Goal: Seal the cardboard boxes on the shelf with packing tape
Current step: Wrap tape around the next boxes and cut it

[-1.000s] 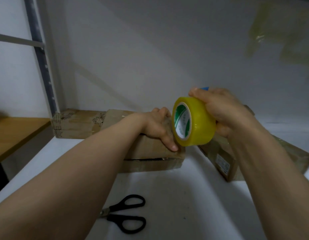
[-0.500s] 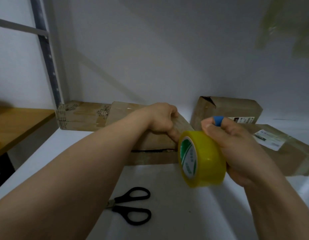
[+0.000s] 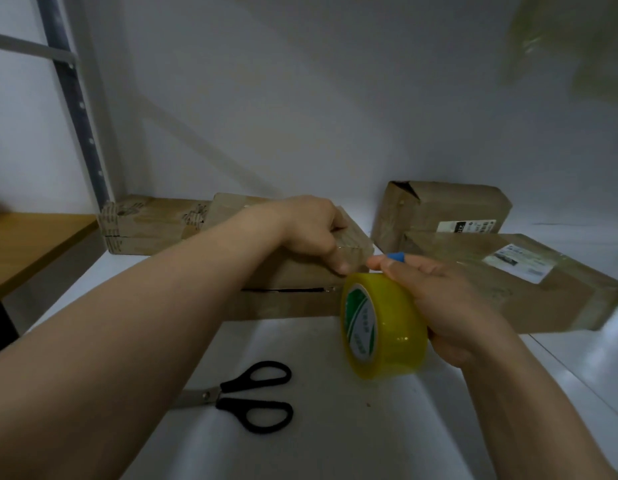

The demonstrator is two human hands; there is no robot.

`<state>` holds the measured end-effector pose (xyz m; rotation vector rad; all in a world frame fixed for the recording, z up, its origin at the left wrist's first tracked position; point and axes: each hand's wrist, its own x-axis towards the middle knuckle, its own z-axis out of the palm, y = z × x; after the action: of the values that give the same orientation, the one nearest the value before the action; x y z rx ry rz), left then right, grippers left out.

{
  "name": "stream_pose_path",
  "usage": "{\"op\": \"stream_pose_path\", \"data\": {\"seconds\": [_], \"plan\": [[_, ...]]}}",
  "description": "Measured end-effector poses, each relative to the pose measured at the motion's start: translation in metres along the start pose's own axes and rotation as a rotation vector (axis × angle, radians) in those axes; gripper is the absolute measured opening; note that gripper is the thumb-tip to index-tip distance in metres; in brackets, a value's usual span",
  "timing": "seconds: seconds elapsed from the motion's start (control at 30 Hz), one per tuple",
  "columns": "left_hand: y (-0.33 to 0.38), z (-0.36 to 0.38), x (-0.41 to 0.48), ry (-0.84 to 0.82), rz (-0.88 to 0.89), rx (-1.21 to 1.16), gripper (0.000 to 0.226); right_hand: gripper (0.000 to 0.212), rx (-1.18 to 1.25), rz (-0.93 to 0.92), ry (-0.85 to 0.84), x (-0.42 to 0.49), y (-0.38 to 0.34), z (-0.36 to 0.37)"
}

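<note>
A flat cardboard box lies on the white shelf, its front seam showing as a dark slit. My left hand rests on the box's right end, fingers curled over the corner and pressing clear tape there. My right hand grips a yellow roll of packing tape just below and right of that corner, in front of the box. A short stretch of tape runs from the roll up to the corner. A blue band shows on one right fingertip.
Black-handled scissors lie on the shelf near my left forearm. Another flat box sits at the back left by a metal upright. Two labelled boxes stand at the right. A wooden surface is at far left.
My right hand has brought the tape roll down from above the box's right end to below its corner, in front. My left hand stays on that end.
</note>
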<state>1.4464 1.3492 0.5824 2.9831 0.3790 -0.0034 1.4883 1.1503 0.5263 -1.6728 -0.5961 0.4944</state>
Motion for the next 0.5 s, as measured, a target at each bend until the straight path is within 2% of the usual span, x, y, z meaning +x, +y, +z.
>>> {"op": "stream_pose_path", "data": {"seconds": [0.13,0.2,0.27,0.5], "plan": [[0.004,-0.005,-0.007,-0.114,-0.002,0.034,0.098,0.018,0.017,0.024,-0.039,0.000,0.003,-0.004],[0.009,0.003,-0.013,-0.106,0.000,0.159,0.119,0.018,0.021,0.026,-0.050,0.000,0.004,-0.004],[0.013,0.016,-0.018,-0.061,0.003,0.235,0.127,0.017,0.020,0.027,-0.048,0.002,0.007,-0.004],[0.009,0.035,-0.016,0.112,0.031,0.355,0.107,0.032,0.022,0.038,-0.076,0.003,0.023,-0.002]]}}
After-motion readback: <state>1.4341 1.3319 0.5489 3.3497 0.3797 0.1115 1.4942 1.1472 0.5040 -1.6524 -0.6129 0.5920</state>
